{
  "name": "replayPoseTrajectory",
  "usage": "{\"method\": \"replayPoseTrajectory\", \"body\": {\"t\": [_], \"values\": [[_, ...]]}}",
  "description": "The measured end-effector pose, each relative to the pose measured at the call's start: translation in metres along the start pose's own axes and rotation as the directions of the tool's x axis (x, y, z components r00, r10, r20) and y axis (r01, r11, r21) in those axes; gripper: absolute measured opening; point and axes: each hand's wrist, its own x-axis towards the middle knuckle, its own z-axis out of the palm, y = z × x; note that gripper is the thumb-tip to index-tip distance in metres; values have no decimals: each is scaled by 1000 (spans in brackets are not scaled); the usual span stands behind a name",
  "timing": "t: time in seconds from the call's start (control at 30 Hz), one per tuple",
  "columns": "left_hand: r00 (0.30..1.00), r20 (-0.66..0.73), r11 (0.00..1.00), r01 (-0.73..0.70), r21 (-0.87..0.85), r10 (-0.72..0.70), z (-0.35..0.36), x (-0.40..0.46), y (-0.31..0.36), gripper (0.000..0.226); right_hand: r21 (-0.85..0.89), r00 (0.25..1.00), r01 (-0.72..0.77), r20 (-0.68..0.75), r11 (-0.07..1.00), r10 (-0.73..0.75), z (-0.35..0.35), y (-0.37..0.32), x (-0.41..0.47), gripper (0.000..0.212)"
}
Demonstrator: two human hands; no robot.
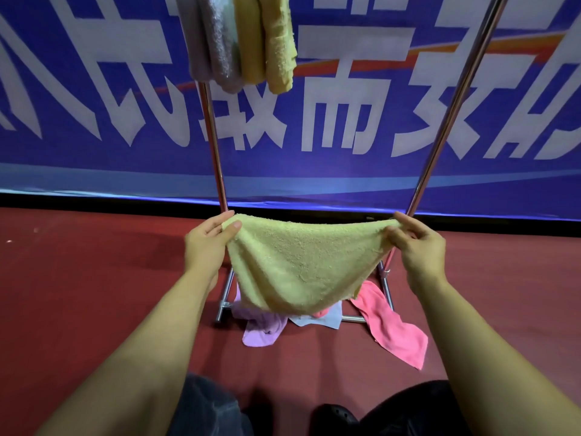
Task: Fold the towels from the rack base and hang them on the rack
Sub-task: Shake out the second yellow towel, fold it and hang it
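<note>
A pale yellow towel (298,262) is held spread in the air in front of the rack (452,121). Its upper edge is stretched between the two hands and sags slightly in the middle, while the lower part hangs down in a loose curve. The left hand (207,243) pinches the left top corner between thumb and fingers (234,227); the right hand (418,247) pinches the right top corner in the same way, its fingers curled round the cloth.

Open red floor (78,294) is seen to the left and right of the rack base (352,318). Behind the rack, a blue banner (345,168) with large white characters closes off the far side. The view between the two slanted metal uprights is crossed by the held towel, by which most of the base is hidden.

On and around the base three more towels are seen: a lilac towel (261,335) at the left, a light blue towel (327,317) in the middle, and a pink towel (396,328) trailing over the front bar onto the floor at the right. The lilac one also spills forward off the base.

At the top left, four folded towels (245,39) are hung side by side, touching: two greyish and two yellow. The bar carrying them is out of frame.

Dark trousers and a dark shoe (336,416) are seen at the bottom edge.
</note>
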Motion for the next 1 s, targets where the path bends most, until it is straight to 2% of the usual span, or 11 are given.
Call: {"method": "replayPoseTrajectory", "body": {"t": [0.1,0.23,0.33,0.4,0.53,0.6,0.7,0.83,0.9,1.0], "values": [[997,-50,993,-50,105,56,-5,1,0,23,-142,998,43,45,989,-37,-3,-1,1,36],[993,-21,944,-101,315,113,-11,1,-1,33,-358,995,91,64,929,-73,-7,-4,2,36],[982,-8,827,-157,540,191,-14,-1,-1,24,-559,990,144,87,816,-115,-9,-6,1,33],[968,0,739,-191,646,249,-14,-2,-1,14,-623,986,168,109,764,-128,-8,-6,0,30],[951,24,662,-234,712,309,-12,-1,0,3,-684,984,179,126,708,-127,-7,0,4,21],[959,43,691,-233,684,281,-13,0,-2,5,-674,985,171,129,719,-113,-8,0,5,19],[981,59,808,-187,559,186,-14,2,-4,8,-634,984,173,146,754,-103,-10,-3,4,17],[985,60,908,-174,381,164,-11,-3,4,9,-538,993,100,101,837,-53,-11,-1,5,11],[987,54,938,-163,307,154,-10,-5,6,15,-400,999,46,42,915,-31,-14,1,7,11],[994,29,969,-113,219,109,-13,-3,7,20,-57,997,-71,10,996,72,-18,1,7,24]]}}
